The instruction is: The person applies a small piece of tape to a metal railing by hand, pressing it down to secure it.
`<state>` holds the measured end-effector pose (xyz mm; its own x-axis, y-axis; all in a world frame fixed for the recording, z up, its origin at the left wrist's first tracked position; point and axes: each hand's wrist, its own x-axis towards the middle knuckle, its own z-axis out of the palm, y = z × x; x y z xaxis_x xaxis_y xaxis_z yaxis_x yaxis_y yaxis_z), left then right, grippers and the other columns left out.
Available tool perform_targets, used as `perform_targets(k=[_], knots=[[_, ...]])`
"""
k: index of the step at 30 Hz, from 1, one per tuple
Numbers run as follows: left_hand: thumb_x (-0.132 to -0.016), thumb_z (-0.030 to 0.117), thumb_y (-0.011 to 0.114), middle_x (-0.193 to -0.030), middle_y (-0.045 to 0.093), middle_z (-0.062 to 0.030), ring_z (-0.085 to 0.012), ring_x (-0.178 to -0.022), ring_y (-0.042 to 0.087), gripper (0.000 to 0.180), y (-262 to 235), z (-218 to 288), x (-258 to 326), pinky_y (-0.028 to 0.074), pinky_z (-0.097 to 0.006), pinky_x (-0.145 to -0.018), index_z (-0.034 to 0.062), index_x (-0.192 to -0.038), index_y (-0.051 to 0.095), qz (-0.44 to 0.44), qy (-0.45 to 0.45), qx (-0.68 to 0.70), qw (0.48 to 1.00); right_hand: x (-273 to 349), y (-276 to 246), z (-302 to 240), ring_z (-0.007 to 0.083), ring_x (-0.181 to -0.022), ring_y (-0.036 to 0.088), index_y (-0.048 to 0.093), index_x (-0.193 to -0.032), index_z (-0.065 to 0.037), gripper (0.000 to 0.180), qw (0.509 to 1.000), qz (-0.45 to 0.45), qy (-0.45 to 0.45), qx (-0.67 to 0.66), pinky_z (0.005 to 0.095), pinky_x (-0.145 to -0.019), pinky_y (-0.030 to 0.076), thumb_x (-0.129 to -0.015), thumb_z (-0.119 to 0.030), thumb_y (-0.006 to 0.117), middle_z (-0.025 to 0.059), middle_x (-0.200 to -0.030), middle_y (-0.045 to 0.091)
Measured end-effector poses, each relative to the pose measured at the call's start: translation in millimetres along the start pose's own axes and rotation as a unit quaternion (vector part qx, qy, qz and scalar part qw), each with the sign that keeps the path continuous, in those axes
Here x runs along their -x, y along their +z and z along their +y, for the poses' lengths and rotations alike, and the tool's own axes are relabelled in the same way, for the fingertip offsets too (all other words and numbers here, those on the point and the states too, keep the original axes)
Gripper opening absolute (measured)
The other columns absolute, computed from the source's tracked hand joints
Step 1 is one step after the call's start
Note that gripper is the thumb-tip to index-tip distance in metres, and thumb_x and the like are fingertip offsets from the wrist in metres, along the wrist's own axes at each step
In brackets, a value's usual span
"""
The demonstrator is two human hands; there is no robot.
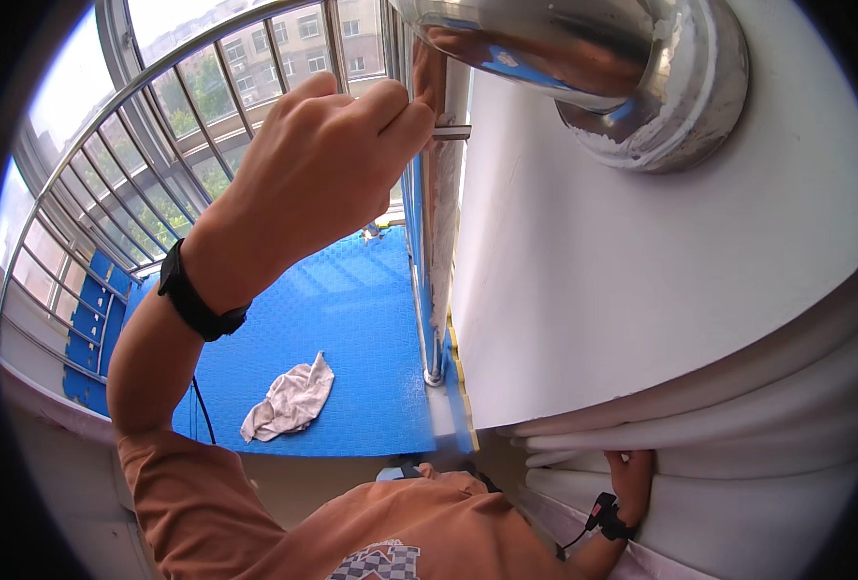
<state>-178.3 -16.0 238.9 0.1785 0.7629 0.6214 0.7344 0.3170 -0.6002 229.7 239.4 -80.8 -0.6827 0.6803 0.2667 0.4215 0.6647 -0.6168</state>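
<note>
My left hand point(322, 164) is raised high, fingers pinched on a small metal piece point(451, 131) sticking out of the metal door frame point(427, 242) beside the white wall. A black band circles that wrist. Low at the right, my right hand point(630, 476) rests flat against the white moulding point(738, 435) of the wall, with a black strap and cable at its wrist. Just above my left hand a shiny metal pipe point(545, 43) enters a round chrome flange point(680, 106) on the wall.
Below lies a blue mat floor point(351, 319) with a crumpled white cloth point(289, 401) on it. Curved metal window bars point(158, 126) enclose the balcony at the left, with trees and buildings outside. My orange shirt point(351, 532) fills the lower edge.
</note>
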Motion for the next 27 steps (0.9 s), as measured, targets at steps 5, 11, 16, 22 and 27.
perform_targets(k=[5,11,16,22,27], knots=[[-0.085,0.006,0.067,-0.068,0.053,-0.0035,-0.0128,-0.047,0.043,0.011,-5,-6,2,0.042,-0.026,-0.051,0.0063,-0.084,0.057,0.049,-0.036,-0.013,0.998,-5,-1,-13,0.0186,-0.077,0.056,0.062,-0.101,0.000,0.023,0.999,0.007,-0.037,0.040,0.0319,-0.067,0.047,-0.082,-0.010,0.070,0.0114,-0.091,0.063],[-0.076,0.004,0.068,-0.065,0.052,-0.0029,-0.0138,-0.049,0.055,0.016,6,9,0,0.048,-0.027,-0.052,0.0045,-0.090,0.061,0.063,-0.022,-0.020,0.998,-4,-8,-15,0.0428,-0.105,0.056,0.060,-0.110,0.003,0.033,0.992,-0.077,0.100,-0.012,0.0454,-0.095,0.041,-0.084,-0.015,0.066,0.0261,-0.110,0.061],[-0.076,0.006,0.067,-0.063,0.049,-0.0020,-0.0133,-0.047,0.054,0.010,2,0,-4,0.046,-0.028,-0.051,0.0058,-0.085,0.060,0.086,-0.038,-0.048,0.994,-8,-13,-49,0.0278,-0.077,0.062,0.065,-0.098,0.001,0.022,0.994,-0.080,0.072,-0.017,0.0371,-0.070,0.049,-0.082,-0.014,0.069,0.0167,-0.089,0.066],[-0.076,0.007,0.067,-0.064,0.048,-0.0010,-0.0114,-0.046,0.052,0.010,11,11,-3,0.043,-0.026,-0.048,0.0068,-0.078,0.058,0.090,-0.014,-0.047,0.995,4,-7,-32,0.0238,-0.068,0.062,0.067,-0.094,-0.002,0.018,0.997,-0.024,0.058,-0.049,0.0354,-0.064,0.048,-0.081,-0.013,0.070,0.0137,-0.080,0.066],[-0.076,0.005,0.067,-0.065,0.049,-0.0008,-0.0098,-0.044,0.047,0.011,3,0,-6,0.043,-0.025,-0.047,0.0060,-0.080,0.058,0.100,-0.017,-0.050,0.994,10,-7,-29,0.0246,-0.069,0.062,0.066,-0.094,-0.001,0.018,0.996,-0.025,0.076,-0.044,0.0354,-0.065,0.048,-0.081,-0.013,0.070,0.0136,-0.081,0.066]])
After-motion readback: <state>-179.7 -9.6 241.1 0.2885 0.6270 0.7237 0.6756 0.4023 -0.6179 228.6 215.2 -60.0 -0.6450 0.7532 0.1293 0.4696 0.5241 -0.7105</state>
